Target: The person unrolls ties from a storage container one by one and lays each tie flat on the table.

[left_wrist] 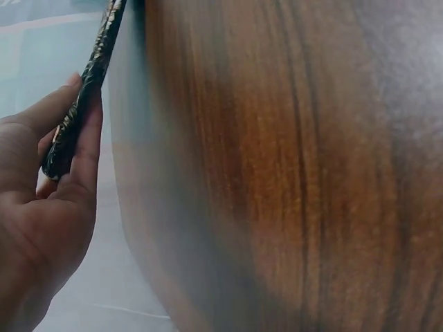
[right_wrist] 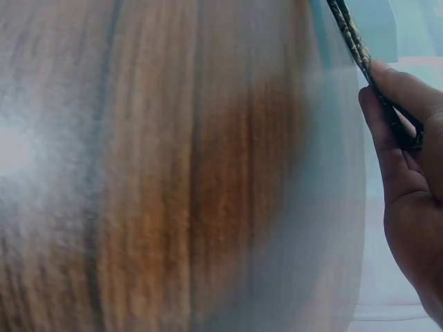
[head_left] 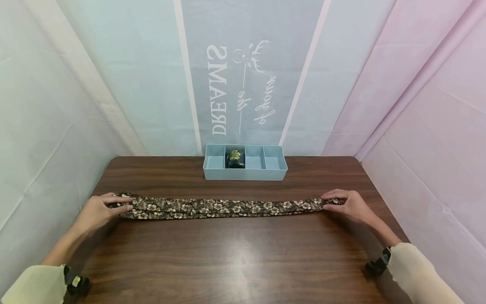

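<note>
A long strip of dark floral cloth (head_left: 224,207), folded lengthwise, stretches left to right between both hands in the head view. My left hand (head_left: 98,211) pinches its left end between thumb and fingers. At the other end, my right hand (head_left: 351,205) pinches the narrower tip. In the left wrist view the cloth (left_wrist: 93,86) shows edge-on, a thick folded band between thumb and fingers. The right wrist view shows the folded layers of the cloth (right_wrist: 354,41) above the tabletop, with a small loop in the grip.
A light blue box (head_left: 243,175) with several compartments stands at the back of the brown wooden table (head_left: 243,253). One compartment holds a dark bundle (head_left: 235,159) with a yellowish flower pattern. Printed curtains (head_left: 243,84) hang behind and at the sides.
</note>
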The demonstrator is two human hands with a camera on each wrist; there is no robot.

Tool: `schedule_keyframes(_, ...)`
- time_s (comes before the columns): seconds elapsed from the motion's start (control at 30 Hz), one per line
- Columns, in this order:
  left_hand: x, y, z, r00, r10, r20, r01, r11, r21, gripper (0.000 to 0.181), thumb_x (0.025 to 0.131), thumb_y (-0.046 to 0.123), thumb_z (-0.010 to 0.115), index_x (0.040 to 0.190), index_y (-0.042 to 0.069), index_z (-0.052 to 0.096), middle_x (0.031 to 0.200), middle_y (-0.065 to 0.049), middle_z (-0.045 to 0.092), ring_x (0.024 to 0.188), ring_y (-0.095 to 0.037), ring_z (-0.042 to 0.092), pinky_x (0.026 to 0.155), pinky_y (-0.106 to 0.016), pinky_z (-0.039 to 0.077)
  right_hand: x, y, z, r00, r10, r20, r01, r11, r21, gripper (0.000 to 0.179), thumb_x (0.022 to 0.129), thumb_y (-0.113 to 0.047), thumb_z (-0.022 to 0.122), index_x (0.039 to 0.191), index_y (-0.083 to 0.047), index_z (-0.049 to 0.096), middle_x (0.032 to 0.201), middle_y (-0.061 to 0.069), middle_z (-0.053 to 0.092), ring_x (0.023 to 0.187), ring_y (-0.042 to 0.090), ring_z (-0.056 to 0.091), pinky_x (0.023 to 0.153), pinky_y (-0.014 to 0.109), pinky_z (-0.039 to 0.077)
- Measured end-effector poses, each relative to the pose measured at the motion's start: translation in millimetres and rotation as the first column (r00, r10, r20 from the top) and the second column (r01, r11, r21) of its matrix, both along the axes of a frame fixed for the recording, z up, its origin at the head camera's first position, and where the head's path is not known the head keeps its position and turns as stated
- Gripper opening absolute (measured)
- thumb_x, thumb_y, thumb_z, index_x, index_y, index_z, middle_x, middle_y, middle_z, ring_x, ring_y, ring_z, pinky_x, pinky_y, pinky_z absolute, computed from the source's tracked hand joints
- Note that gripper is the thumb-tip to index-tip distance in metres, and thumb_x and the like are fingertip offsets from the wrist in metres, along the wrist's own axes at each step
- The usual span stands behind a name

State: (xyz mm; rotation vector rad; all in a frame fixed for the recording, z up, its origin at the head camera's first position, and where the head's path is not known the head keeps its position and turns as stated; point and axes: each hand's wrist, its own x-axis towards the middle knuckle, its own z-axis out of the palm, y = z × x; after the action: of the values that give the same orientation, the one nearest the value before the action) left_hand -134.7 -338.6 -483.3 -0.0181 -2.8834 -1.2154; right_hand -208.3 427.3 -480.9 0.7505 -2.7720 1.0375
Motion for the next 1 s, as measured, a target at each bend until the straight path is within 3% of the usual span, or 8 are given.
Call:
schedule_keyframes(0.27,-4.4,-2.9,10.2,0.999,0.039,-0.008,-0.038,0.996,0.076,0.048,0.09,0.027,0.087,0.122,-0.007,0.075,0.147,-0.045,0.044,0.143,-0.07,0.03,0.116,-0.082,0.018,-3.0,4,20.6,0.999,0.006,-0.04,-0.006,1.0,-0.01,0.032,0.082,-0.002,0.09,0.112,-0.01,0.084,0.108,0.009,0.08,0.095,-0.006,0.068,0.069,0.01,0.052)
schedule_keyframes(0.43,-9.8,-1.1,20.3,0.999,0.05,0.01,-0.05,0.995,0.085,0.052,0.091,0.031,0.086,0.126,-0.006,0.073,0.152,-0.045,0.04,0.145,-0.068,0.028,0.116,-0.083,0.015,-9.3,11,36.9,0.995,-0.028,-0.091,0.026,0.999,-0.028,0.033,0.079,0.003,0.09,0.11,-0.007,0.083,0.107,0.012,0.08,0.096,-0.009,0.067,0.071,0.008,0.052)
schedule_keyframes(0.67,-21.9,5.3,32.0,0.999,0.049,-0.013,-0.049,0.998,0.041,0.054,0.091,0.036,0.086,0.127,-0.003,0.074,0.154,-0.043,0.04,0.146,-0.065,0.031,0.116,-0.081,0.019,-26.0,20,51.1,0.995,-0.082,-0.063,0.078,0.994,-0.07,0.032,0.08,0.009,0.087,0.111,0.001,0.081,0.108,0.02,0.079,0.102,-0.012,0.065,0.078,0.006,0.053)
schedule_keyframes(1.0,-40.9,13.4,35.9,0.999,0.031,-0.025,-0.031,0.999,0.019,0.054,0.091,0.037,0.086,0.127,-0.001,0.075,0.152,-0.04,0.045,0.149,-0.062,0.029,0.115,-0.082,0.021,-38.9,20,59.4,0.99,-0.133,-0.034,0.135,0.989,0.052,0.028,0.085,-0.013,0.09,0.112,-0.011,0.084,0.112,0.014,0.079,0.101,-0.018,0.058,0.08,0.004,0.047)
